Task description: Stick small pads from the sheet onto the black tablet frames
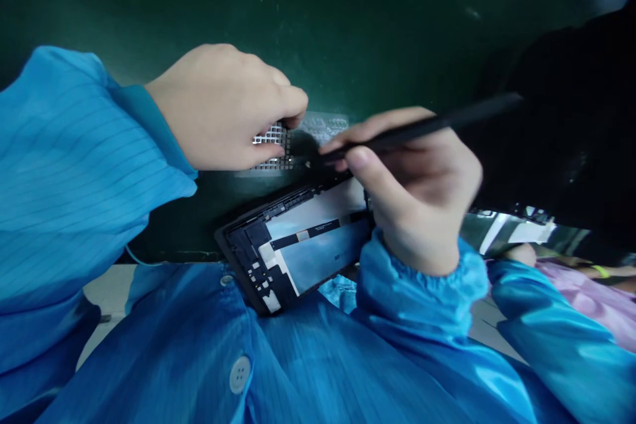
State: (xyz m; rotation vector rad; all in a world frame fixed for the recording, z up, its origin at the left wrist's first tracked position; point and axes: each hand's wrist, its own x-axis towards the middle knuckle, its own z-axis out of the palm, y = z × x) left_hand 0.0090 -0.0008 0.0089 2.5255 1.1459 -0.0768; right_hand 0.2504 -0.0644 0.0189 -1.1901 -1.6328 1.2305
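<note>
My left hand (228, 112) is curled over a clear sheet bearing a grid of small square pieces (271, 139), its thumb and forefinger closed on the sheet. A slim black pen-shaped tool (417, 129) is gripped in my right hand (422, 179); its tip, smeared by motion, points at the sheet's right part near my left fingers. Below both hands an opened tablet-like device (318, 232) lies tilted at the table's near edge. It has a black frame, a silvery inner panel and a dark flat cable across it. My right hand hides its right end.
The dark green table (298, 6) stretches out ahead. A large black shape (561, 119) stands at the right. Beyond my right arm are a co-worker's blue sleeve (556, 318), a pink sleeve (581, 291) and some clear, pale items (527, 232).
</note>
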